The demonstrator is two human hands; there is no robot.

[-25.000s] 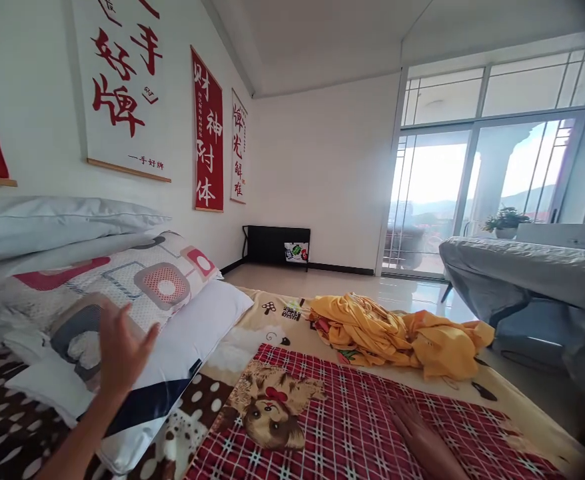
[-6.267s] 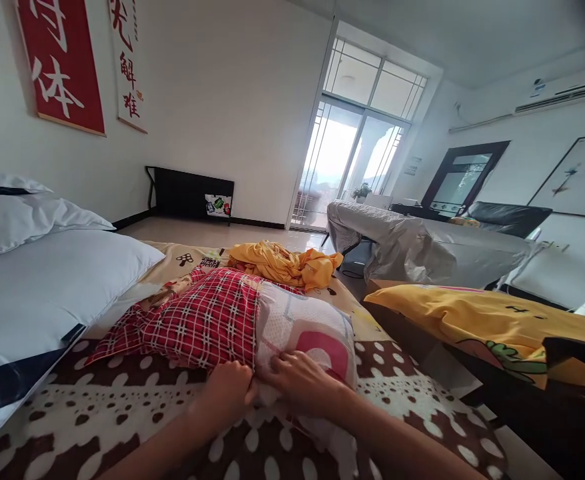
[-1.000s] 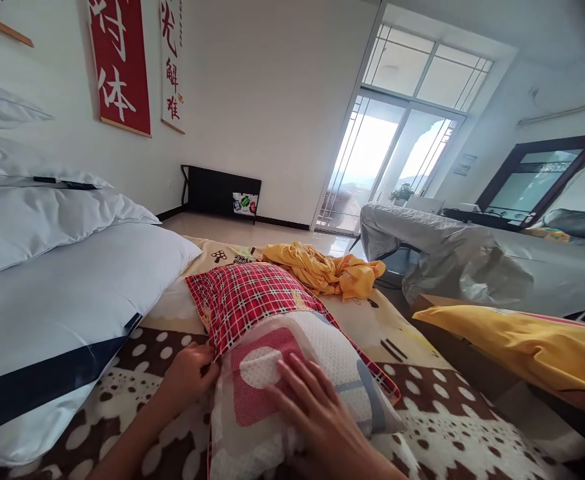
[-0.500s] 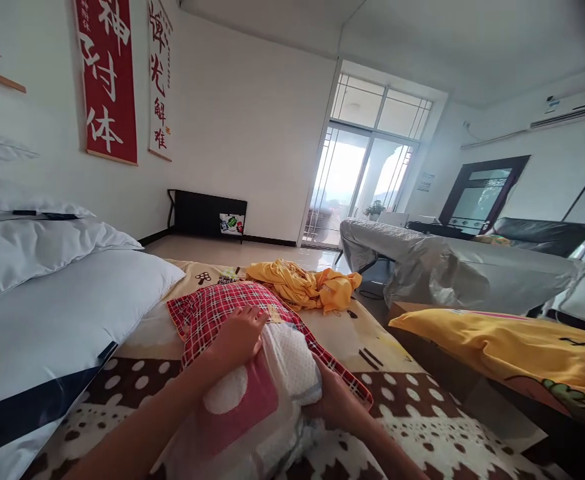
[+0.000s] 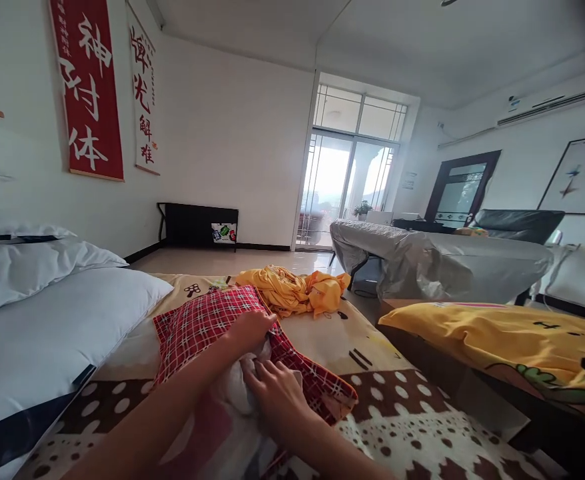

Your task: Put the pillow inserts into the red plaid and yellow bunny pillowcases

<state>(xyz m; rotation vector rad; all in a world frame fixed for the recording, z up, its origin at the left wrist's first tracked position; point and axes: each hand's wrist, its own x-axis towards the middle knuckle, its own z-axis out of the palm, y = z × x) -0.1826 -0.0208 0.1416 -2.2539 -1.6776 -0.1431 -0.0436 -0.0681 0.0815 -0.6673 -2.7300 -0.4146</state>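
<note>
A red plaid pillowcase (image 5: pixel 207 320) lies on the bed, its far part puffed out. Its near edge is pinched in my left hand (image 5: pixel 252 330), with the fingers closed. The white and pink pillow (image 5: pixel 207 427) sits partly inside the case, its near end toward me and partly covered by my forearms. My right hand (image 5: pixel 277 397) is bent over the pillow's white fabric just inside the opening, fingers curled on it. A flap of the case hangs loose to the right of my right hand.
Crumpled yellow cloth (image 5: pixel 292 290) lies beyond the case on the patterned blanket (image 5: pixel 402 427). White pillows (image 5: pixel 72 313) are piled at the left. To the right, a yellow pillow (image 5: pixel 492 333) rests on a box beside the bed. A plastic-covered table (image 5: pixel 432 260) stands farther back.
My left hand has shifted to the case's edge. My right hand has moved from the pillow's right side onto its top, and the white end is bunched deeper in the opening. The view has shifted slightly.
</note>
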